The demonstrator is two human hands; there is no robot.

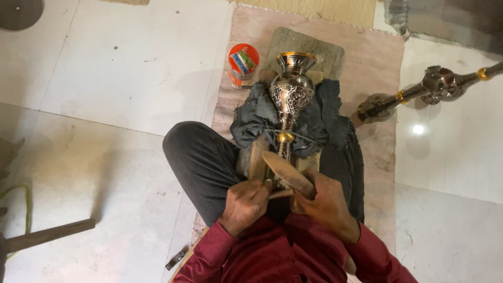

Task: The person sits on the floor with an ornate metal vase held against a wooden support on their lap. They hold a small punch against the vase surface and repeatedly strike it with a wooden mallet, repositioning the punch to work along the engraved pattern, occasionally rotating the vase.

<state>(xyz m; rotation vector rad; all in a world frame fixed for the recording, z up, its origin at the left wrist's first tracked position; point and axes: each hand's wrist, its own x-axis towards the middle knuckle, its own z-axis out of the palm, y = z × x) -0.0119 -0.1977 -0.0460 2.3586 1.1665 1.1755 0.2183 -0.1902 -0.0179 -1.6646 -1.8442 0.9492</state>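
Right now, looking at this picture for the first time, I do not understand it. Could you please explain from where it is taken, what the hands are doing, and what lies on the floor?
The picture comes from a camera worn on a person's head, looking down, so the hands at the bottom are that person's own. The person sits on a mat on a tiled floor. An engraved metal vase lies in front, resting on dark cloth over a wooden block. The right hand grips a wooden mallet. The left hand is closed near the vase's narrow end, seemingly on a small tool, which is too hidden to name. Beside the vase stands a small jar with an orange lid. To the right lies another long metal piece.
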